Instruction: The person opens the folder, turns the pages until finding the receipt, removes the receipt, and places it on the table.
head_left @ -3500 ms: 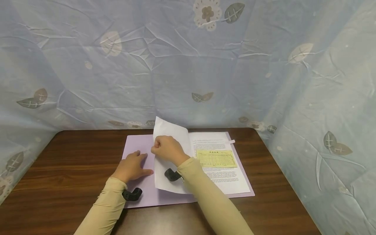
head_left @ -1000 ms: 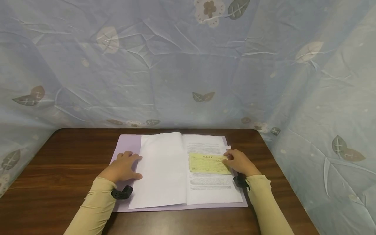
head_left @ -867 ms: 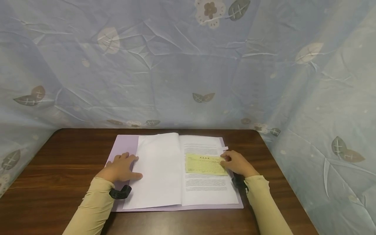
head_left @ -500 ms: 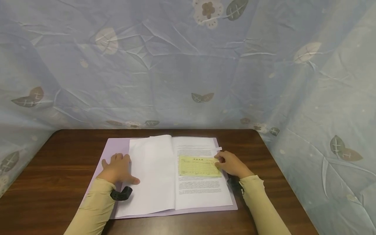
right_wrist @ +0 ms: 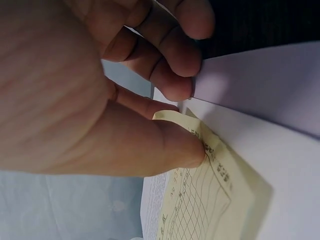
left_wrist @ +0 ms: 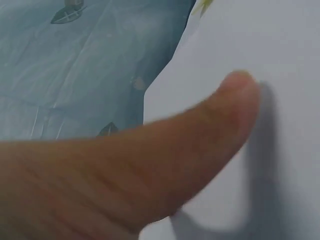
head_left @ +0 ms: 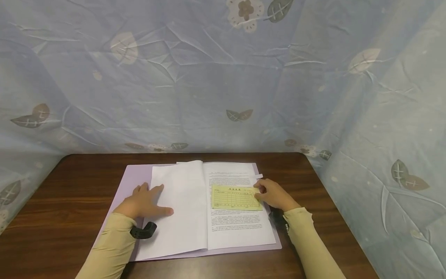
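Observation:
A lilac folder [head_left: 130, 182] lies spread on the table with white sheets in it. On the printed right-hand page [head_left: 240, 236] sits a yellow printed slip [head_left: 231, 198] with a ruled grid. My right hand [head_left: 277, 193] pinches the slip's right edge; the right wrist view shows the thumb on top of the slip [right_wrist: 200, 200], its edge bent up there. My left hand [head_left: 144, 203] is spread at the left edge of the blank turned page [head_left: 181, 217]. Its thumb [left_wrist: 215, 120] reaches over that page in the left wrist view.
A small white tab [head_left: 258, 176] sticks out from the right edge of the sheets. The dark wooden table [head_left: 69, 201] meets a flowered blue-grey cloth [head_left: 209, 77] along its back edge, and the cloth also hangs at both sides.
The sheet my right hand was lifting now lies turned to the left. That hand has moved over to the yellow slip. Folder and papers have slid left and slightly nearer.

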Tool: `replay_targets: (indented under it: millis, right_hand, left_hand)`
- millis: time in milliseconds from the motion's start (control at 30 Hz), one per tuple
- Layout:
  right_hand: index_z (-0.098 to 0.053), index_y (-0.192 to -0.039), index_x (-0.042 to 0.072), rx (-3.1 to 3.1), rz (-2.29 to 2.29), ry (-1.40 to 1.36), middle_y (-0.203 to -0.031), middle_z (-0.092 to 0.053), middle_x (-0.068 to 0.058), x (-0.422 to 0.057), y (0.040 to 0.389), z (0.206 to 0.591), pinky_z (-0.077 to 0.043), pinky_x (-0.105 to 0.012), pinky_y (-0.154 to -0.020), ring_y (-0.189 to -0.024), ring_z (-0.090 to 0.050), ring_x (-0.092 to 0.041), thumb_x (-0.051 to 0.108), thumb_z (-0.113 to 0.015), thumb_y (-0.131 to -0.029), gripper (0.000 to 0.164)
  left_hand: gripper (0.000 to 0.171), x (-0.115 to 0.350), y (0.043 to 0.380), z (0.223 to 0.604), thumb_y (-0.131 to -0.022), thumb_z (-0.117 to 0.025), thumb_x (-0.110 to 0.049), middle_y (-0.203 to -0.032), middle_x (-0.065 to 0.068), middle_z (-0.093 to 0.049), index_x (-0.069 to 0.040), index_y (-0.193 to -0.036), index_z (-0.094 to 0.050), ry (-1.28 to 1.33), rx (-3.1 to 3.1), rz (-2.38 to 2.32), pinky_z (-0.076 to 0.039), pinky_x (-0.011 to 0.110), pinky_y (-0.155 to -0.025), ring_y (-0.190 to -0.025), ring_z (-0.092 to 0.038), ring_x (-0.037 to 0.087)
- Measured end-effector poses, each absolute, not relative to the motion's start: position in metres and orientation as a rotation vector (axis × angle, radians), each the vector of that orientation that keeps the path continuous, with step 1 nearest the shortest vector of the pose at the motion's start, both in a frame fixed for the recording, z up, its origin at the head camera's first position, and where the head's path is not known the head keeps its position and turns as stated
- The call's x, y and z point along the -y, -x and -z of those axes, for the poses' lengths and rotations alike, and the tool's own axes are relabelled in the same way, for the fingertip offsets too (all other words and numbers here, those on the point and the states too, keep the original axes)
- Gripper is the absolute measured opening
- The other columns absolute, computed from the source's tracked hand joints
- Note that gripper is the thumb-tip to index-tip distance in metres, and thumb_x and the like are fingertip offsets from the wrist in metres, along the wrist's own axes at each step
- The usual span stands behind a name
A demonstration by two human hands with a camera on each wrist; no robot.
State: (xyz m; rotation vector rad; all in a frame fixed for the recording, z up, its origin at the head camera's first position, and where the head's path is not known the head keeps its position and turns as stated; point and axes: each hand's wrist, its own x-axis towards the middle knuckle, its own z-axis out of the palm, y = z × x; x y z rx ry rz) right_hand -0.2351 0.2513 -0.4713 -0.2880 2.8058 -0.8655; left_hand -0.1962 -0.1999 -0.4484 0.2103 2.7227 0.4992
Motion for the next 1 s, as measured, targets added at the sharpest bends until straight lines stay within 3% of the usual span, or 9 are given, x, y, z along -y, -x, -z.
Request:
replay_targets:
  millis: [233, 500, 1000]
  right_hand:
    - [-0.069, -0.118, 0.006, -2.793, 0.887, 0.265, -0.092, -0.052, -0.004, -0.2498, 0.2333, 0.4682, -0.042, -0.033, -0.068, -0.086, -0.052, -0.020, 0.011, -0.077, -0.091, 0.028]
    - [-0.065, -0.105, 0.009, -2.795, 0.893, 0.269, -0.090, -0.052, -0.004, -0.2489, 0.2336, 0.4680, -0.042, -0.033, -0.067, -0.084, -0.052, -0.020, 0.010, -0.077, -0.091, 0.019]
    - [-0.065, -0.094, 0.013, -2.808, 0.910, 0.274, -0.088, -0.056, -0.002, -0.2539, 0.2358, 0.4706, -0.043, -0.032, -0.065, -0.081, -0.054, -0.018, 0.013, -0.073, -0.094, 0.008]
  left_hand:
    - [0.113, 0.1900, 0.1917, 0.4467, -0.065, -0.092, -0.059, -0.148, 0.044, -0.031, 0.002, -0.148, -0.045, -0.138, -2.797, -0.551, -0.028, 0.090, -0.092, -0.138, -0.024, 0.066]
    - [0.113, 0.1888, 0.1908, 0.4439, -0.073, -0.089, -0.053, -0.156, 0.045, -0.023, -0.004, -0.159, -0.036, -0.154, -2.771, -0.532, -0.024, 0.090, -0.096, -0.141, -0.020, 0.068]
    - [0.109, 0.1892, 0.1928, 0.4446, -0.072, -0.089, -0.054, -0.155, 0.045, -0.024, -0.003, -0.156, -0.041, -0.160, -2.774, -0.534, -0.026, 0.089, -0.096, -0.139, -0.023, 0.069]
